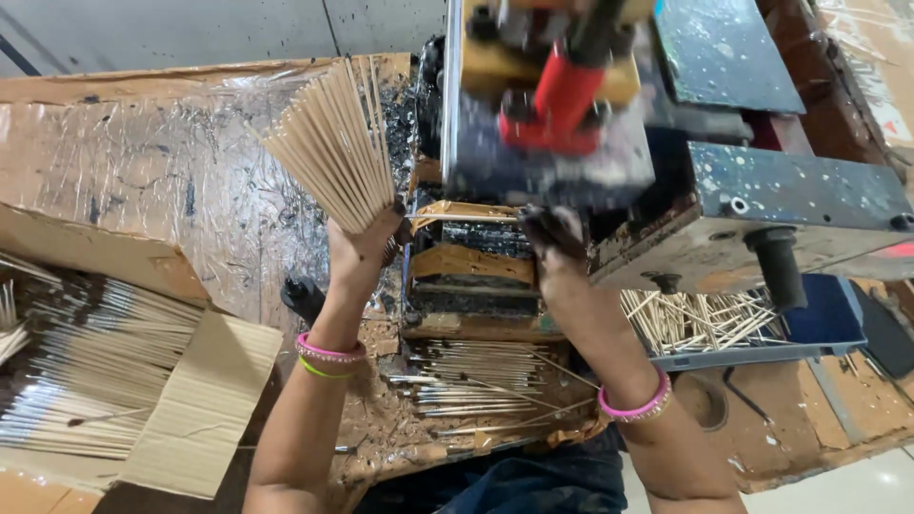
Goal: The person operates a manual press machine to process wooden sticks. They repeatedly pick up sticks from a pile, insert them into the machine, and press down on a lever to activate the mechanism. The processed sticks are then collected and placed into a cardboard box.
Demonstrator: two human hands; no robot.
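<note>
The left hand (pixel 362 249) was closed around the base of a fanned bundle of bare bamboo sticks (pixel 333 143), held upright over the foil-covered bench (pixel 143 162) just left of the machine. The right hand (pixel 552 238) was at the mouth of the stick-coating machine (pixel 562 143), its blackened fingers curled at the feed opening; whether they gripped a stick could not be told, as that area was blurred. A red handle (pixel 562 95) stood above that hand.

Below the machine, coated sticks (pixel 476 381) lay in a loose heap on the bench front. More coated sticks (pixel 86 381) filled a cardboard box (pixel 205 409) at the left. A blue tray (pixel 819 324) at the right held bare sticks scattered crosswise.

Risks noted, as judgement: the right fingers sat very near moving parts, so a pinch was possible if the feed caught them. The fan was held only at its base; a slackened grip would likely spill sticks onto the bench. A stick fed askew could jam or snap at the opening. Both wrists carried bangles (pixel 328 352), which might snag on protruding fittings.
</note>
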